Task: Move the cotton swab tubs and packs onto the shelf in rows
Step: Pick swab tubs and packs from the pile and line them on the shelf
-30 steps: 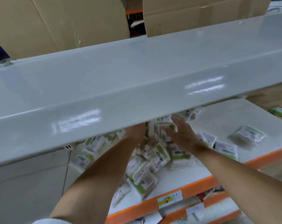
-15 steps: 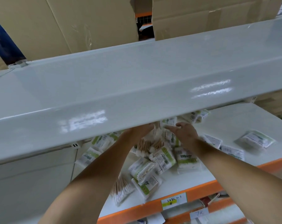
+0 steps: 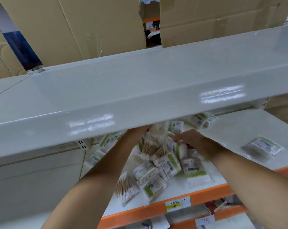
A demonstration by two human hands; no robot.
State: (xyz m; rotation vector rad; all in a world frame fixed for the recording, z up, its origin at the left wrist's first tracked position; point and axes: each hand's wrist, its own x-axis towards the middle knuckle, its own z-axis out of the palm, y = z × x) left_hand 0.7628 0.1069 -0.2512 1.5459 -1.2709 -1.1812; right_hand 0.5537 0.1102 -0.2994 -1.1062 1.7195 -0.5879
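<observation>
A heap of cotton swab packs (image 3: 166,166), clear bags with green and white labels, lies on the white lower shelf (image 3: 239,129). Both my arms reach under the grey upper shelf (image 3: 140,90) into the heap. My left hand (image 3: 136,132) is at the back of the heap beside a white pack (image 3: 158,131); the upper shelf's edge hides its fingers. My right hand (image 3: 189,138) has its fingers curled over a green-striped pack (image 3: 178,148). One pack (image 3: 262,147) lies alone at the right, and two more (image 3: 201,119) sit far back.
The upper shelf's front lip hangs low over both hands. Large cardboard boxes (image 3: 90,27) stand behind it. An orange rail (image 3: 206,197) with a price label (image 3: 178,204) edges the lower shelf. More packs (image 3: 106,142) lie left of my left arm.
My right hand's fingers, spread a second ago, have curled down onto the packs. Both hands have closed in on the heap's middle, and the camera has shifted slightly.
</observation>
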